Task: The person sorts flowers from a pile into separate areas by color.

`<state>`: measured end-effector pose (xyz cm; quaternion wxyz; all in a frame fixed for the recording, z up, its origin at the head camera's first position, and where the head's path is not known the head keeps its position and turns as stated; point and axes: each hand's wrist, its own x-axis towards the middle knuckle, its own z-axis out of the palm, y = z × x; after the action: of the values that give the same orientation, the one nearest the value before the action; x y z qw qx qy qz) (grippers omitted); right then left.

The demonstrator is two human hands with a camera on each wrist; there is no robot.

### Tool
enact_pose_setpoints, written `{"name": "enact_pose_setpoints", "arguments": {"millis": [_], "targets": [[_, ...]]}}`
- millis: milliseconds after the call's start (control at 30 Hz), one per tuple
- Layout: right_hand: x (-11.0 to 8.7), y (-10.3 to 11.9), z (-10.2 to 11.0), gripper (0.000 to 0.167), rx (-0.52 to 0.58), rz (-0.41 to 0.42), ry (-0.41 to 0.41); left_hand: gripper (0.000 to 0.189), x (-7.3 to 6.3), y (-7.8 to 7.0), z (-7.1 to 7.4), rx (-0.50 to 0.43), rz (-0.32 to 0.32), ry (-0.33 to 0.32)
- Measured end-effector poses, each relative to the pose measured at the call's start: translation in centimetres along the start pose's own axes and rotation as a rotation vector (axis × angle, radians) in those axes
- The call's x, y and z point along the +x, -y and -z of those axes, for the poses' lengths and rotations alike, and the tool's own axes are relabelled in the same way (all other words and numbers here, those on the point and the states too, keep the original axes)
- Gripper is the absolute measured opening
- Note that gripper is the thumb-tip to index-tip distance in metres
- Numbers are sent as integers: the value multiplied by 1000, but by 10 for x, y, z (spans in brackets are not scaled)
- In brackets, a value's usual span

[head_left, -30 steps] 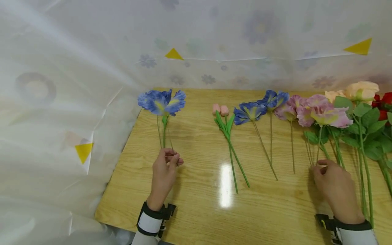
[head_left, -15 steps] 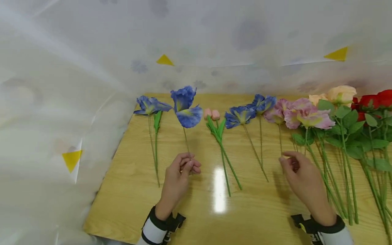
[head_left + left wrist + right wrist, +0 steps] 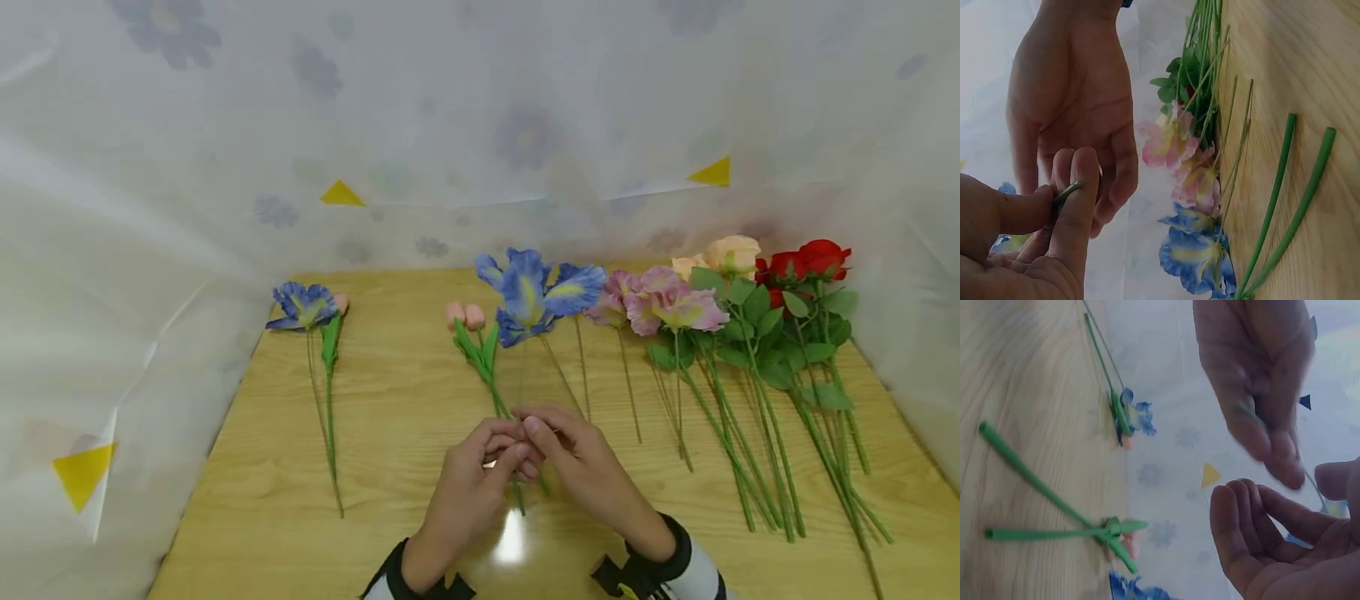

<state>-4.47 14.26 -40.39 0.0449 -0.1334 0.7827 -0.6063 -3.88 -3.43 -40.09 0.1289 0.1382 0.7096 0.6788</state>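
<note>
Near the middle of the table, my left hand [image 3: 468,487] pinches the thin stem of a blue artificial iris [image 3: 525,292] between thumb and fingers. The cut end of that stem [image 3: 1071,189] pokes out between them in the left wrist view. My right hand [image 3: 592,467] is close beside it, thumb and fingers apart around the stem [image 3: 1314,485] without gripping it. Beneath both hands lie two crossed pink tulips [image 3: 474,317], their green stems partly hidden. At the left, another blue iris [image 3: 303,307] lies alongside a pink tulip [image 3: 330,346].
To the right lie pinkish-purple flowers [image 3: 678,304], peach roses [image 3: 731,254] and red roses [image 3: 823,258], their stems toward me. More thin stems [image 3: 581,367] show behind the held iris. A pale plastic sheet [image 3: 420,108] with yellow triangles rises behind the table [image 3: 390,400].
My left hand has carried the blue iris rightward from the flowers at the left. My right hand has come leftward from the purple flowers to meet it. The head view has turned right.
</note>
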Motion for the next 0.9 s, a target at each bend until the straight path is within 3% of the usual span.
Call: {"name": "enact_pose_setpoints", "arguments": {"millis": [100,233,367,467,667,800,900], "targets": [[1,3,-7,27,35,31,-1,15,0,0,-6,57,-17,8],[2,5,-10,26,38,24,-33,16,1,2,-9,203,-70,28],[2,5,-4,26,21,32,-112,24,4,3,0,372,-82,18],[3,2,1,26,25,66,-166,26,1,5,19,468,-5,-70],[3,-1,14,28,46,48,-212,19,-14,17,72,591,168,-336],[2,-4,21,29,-8,13,-261,23,-22,23,103,700,238,-434],[3,-7,26,31,-43,-39,-282,31,-30,24,123,797,332,-470]]}}
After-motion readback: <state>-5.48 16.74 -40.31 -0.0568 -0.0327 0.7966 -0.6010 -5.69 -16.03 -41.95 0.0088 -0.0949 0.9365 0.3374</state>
